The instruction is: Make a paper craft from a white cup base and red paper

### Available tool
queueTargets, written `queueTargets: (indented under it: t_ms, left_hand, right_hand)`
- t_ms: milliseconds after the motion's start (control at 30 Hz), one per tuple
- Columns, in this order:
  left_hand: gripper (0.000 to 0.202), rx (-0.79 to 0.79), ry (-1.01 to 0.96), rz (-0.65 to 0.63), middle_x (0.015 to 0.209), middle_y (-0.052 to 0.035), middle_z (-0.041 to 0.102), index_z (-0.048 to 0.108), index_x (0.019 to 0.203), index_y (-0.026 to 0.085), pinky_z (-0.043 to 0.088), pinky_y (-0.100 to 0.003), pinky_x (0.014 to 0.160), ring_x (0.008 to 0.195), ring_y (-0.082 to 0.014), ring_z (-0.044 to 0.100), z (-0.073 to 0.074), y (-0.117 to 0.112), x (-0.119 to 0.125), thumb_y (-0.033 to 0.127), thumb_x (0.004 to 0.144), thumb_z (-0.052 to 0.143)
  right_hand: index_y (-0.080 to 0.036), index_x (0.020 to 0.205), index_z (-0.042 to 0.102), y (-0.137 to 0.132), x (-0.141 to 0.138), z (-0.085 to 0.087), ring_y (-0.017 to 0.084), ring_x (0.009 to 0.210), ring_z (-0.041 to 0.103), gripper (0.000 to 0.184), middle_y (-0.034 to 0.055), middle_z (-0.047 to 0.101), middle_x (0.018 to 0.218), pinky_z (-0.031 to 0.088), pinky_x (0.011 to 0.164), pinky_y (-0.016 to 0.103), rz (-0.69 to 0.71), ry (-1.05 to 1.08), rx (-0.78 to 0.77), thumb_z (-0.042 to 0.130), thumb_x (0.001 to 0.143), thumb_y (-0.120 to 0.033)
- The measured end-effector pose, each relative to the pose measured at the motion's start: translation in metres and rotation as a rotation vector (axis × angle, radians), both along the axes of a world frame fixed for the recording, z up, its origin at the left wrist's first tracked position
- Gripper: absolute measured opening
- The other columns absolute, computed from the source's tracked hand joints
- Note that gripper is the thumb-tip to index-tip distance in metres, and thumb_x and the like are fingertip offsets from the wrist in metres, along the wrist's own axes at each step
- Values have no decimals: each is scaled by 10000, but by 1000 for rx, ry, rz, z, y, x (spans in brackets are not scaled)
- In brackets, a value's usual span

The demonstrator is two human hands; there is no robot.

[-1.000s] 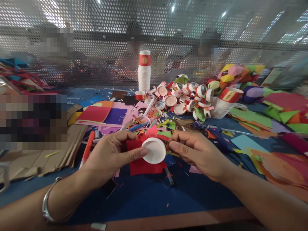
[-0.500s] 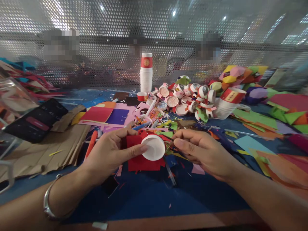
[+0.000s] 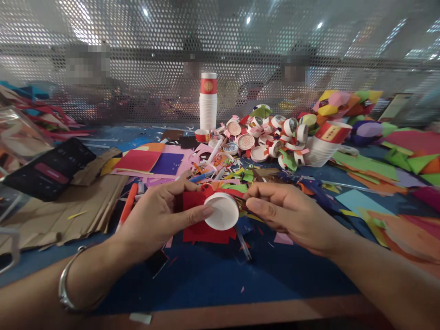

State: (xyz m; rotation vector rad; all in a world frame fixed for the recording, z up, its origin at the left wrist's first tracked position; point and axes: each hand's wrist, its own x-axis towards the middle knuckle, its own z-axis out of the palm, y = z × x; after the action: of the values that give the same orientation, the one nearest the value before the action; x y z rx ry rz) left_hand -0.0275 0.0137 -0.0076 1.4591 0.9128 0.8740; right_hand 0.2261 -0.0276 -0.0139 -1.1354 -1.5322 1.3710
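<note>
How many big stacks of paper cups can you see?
2: an upright stack at the back, near the middle, and a tilted stack just right of the heap of cup pieces. More could be hidden.

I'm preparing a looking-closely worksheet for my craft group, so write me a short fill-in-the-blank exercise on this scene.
1. The left hand holds a shallow round cup piece whose inside is ____.
2. The metal bracelet is on the ____ wrist.
3. The band near the top of the tall cup stack is mainly ____.
4. The leaning cup stack is to the ____ of the tall one.

Missing words: white; left; red; right.
</note>
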Motion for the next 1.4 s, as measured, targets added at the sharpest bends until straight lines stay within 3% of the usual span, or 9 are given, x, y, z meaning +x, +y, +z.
queueTargets:
  t_ms: [200,367,533,1133,1400]
  left_hand:
    - [349,-29,12,19,833,11,782,696,932,193,596,-192,636,715,-120,720,2,-2,1,343,725,935]
    - [394,-47,20,20,767,32,761,680,927,195,565,-157,583,649,-94,690,2,-5,0,358,694,952]
    - [426,-91,6,-17,810,19,779,663,945,197,585,-185,598,681,-119,713,0,-7,1,367,687,956]
    - [333,-127,-52,-42,796,11,776,684,887,194,584,-223,605,670,-133,709,3,-9,6,283,700,944]
    - [482,-86,-9,-32,876,-5,772,615,1091,211,588,-227,649,738,-147,725,3,-4,3,344,744,924]
  right_hand:
    - [-178,834,604,0,2,1,47,500,223,444,-84,337,609,139,419,211,12,-1,21,679,935,-603]
    - [-182,831,598,-2,1,2,44,487,227,437,-91,339,597,151,411,200,23,-12,3,674,940,-598]
    - [-179,859,609,-3,-1,3,45,491,244,420,-96,331,593,167,418,195,34,-24,-8,670,949,-585]
    - [-189,810,598,-5,-3,2,57,476,243,403,-96,327,570,154,405,214,-6,2,22,686,943,-559]
    - [-187,807,587,1,-4,-3,49,509,209,412,-87,308,635,129,425,219,-89,151,-25,703,937,-560]
